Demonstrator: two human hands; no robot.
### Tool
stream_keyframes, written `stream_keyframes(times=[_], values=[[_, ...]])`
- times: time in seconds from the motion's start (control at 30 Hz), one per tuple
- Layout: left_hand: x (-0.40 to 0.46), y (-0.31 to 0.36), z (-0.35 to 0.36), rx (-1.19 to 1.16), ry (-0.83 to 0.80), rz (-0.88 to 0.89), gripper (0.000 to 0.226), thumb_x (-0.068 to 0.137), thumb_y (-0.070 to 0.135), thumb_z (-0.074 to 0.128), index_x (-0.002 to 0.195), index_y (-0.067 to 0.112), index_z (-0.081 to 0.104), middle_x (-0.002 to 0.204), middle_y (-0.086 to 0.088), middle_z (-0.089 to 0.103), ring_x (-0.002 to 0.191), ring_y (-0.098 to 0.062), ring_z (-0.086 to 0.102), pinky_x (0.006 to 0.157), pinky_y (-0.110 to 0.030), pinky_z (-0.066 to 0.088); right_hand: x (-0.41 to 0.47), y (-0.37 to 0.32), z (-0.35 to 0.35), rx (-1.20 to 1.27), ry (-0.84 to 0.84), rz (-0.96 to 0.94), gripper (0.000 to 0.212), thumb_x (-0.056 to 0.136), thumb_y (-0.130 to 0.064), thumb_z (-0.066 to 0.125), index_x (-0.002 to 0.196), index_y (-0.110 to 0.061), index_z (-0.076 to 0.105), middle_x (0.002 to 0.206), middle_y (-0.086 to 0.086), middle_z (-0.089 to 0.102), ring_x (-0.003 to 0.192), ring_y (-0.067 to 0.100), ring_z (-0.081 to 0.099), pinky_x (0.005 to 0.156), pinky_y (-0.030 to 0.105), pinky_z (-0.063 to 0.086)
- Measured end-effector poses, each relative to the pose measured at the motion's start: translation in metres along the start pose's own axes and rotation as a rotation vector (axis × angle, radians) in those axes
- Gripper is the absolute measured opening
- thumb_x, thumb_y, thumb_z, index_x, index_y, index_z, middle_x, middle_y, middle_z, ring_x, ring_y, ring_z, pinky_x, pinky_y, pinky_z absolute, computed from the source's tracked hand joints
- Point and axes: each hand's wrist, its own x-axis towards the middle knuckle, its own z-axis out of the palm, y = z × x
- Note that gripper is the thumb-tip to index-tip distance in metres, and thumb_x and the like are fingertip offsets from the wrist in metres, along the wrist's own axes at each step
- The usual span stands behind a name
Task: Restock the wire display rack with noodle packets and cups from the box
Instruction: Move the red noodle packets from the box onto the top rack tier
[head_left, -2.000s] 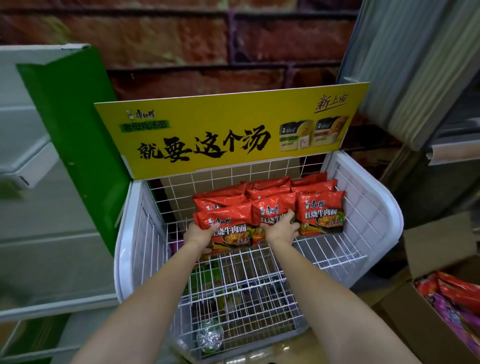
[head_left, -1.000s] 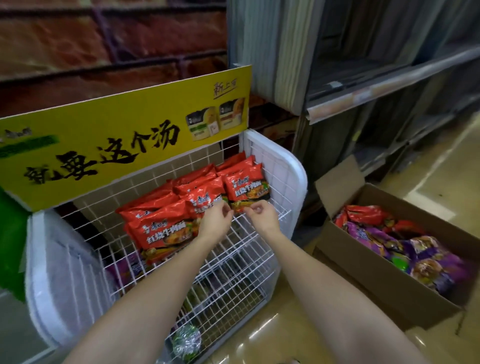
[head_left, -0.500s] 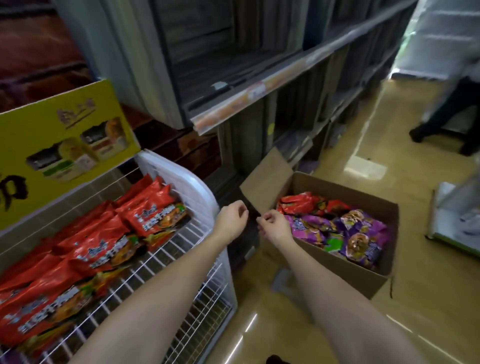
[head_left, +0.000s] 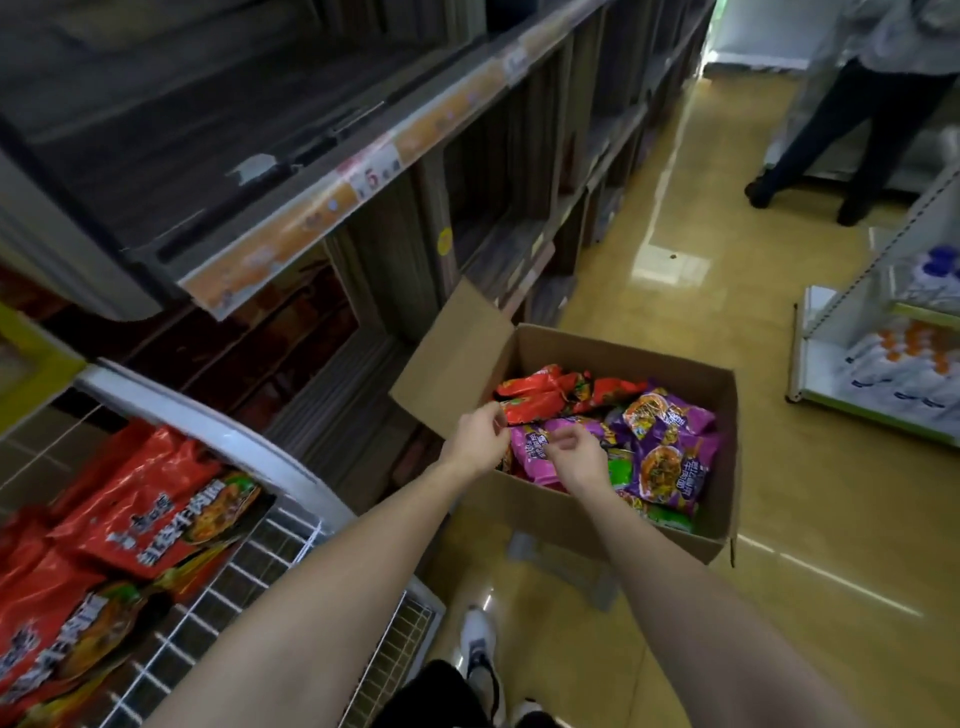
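An open cardboard box (head_left: 613, 514) stands on the floor, holding red noodle packets (head_left: 535, 397) at its far left and purple packets (head_left: 670, 457) on the right. My left hand (head_left: 475, 439) hovers over the box's near left edge, fingers loosely curled, holding nothing. Just right of it, my right hand (head_left: 579, 457) hangs above a pink-purple packet (head_left: 530, 449), also empty. The white wire display rack (head_left: 249, 571) sits at lower left with red noodle packets (head_left: 150, 514) lying on its shelf.
Dark wooden shelving (head_left: 363, 171) runs along the left of the aisle. A person (head_left: 857, 119) stands at the far right end. A white shelf unit with bottles (head_left: 893, 353) is on the right. My shoes (head_left: 480, 649) show on the yellow floor.
Both hands let go of the red packets in the rack and swung right to the box. The view turned from the rack to the box on the floor.
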Motion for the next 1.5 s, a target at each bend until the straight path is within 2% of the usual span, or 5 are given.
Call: stream_keyframes(times=[0.47, 0.63, 0.8, 1.07, 1.5], values=[[0.151, 0.011, 0.051, 0.202, -0.339, 0.149, 0.022, 0.094, 0.020, 0.061, 0.114, 0.011, 0.059, 0.123, -0.009, 0.058, 0.112, -0.030, 0.059, 0.096, -0.040, 0.047, 0.094, -0.008, -0.007, 0.075, 0.121, 0.160, 0.034, 0.095, -0.017, 0.068, 0.128, -0.015, 0.058, 0.120, 0.001, 0.063, 0.101, 0.016, 0.059, 0.080, 0.028, 0.047], [0.172, 0.014, 0.076, 0.290, -0.554, 0.160, 0.021, 0.092, 0.008, 0.055, 0.094, 0.026, 0.066, 0.167, -0.001, 0.015, 0.138, -0.030, 0.046, 0.106, -0.035, 0.043, 0.113, -0.001, -0.005, 0.094, 0.119, 0.212, 0.037, 0.092, -0.018, 0.071, 0.127, -0.017, 0.058, 0.115, -0.004, 0.061, 0.106, 0.017, 0.060, 0.090, 0.034, 0.053], [0.189, 0.022, 0.102, 0.380, -0.704, 0.127, 0.054, 0.101, 0.013, 0.047, 0.154, 0.014, 0.038, 0.169, -0.002, -0.002, 0.151, -0.029, 0.026, 0.118, -0.033, 0.030, 0.134, 0.008, -0.015, 0.113, 0.107, 0.223, 0.032, 0.094, -0.014, 0.068, 0.125, -0.019, 0.059, 0.113, -0.004, 0.063, 0.103, 0.016, 0.062, 0.089, 0.035, 0.056], [0.190, 0.036, 0.076, 0.065, -0.338, -0.140, 0.022, 0.094, 0.013, 0.062, 0.112, 0.005, 0.071, 0.120, -0.012, 0.069, 0.114, -0.029, 0.063, 0.095, -0.033, 0.048, 0.163, 0.003, -0.030, 0.071, -0.010, 0.208, 0.017, 0.095, -0.015, 0.062, 0.112, -0.019, 0.062, 0.105, -0.002, 0.066, 0.092, 0.016, 0.064, 0.077, 0.029, 0.053], [0.122, 0.043, -0.014, -0.729, 0.314, -0.608, 0.032, 0.072, -0.011, 0.076, 0.072, 0.017, 0.060, 0.068, -0.002, 0.060, 0.064, -0.015, 0.055, 0.055, -0.021, 0.044, 0.151, -0.072, -0.003, 0.106, 0.029, -0.143, 0.007, 0.089, -0.004, 0.061, 0.087, -0.011, 0.060, 0.074, -0.005, 0.057, 0.078, 0.019, 0.054, 0.074, 0.026, 0.036]])
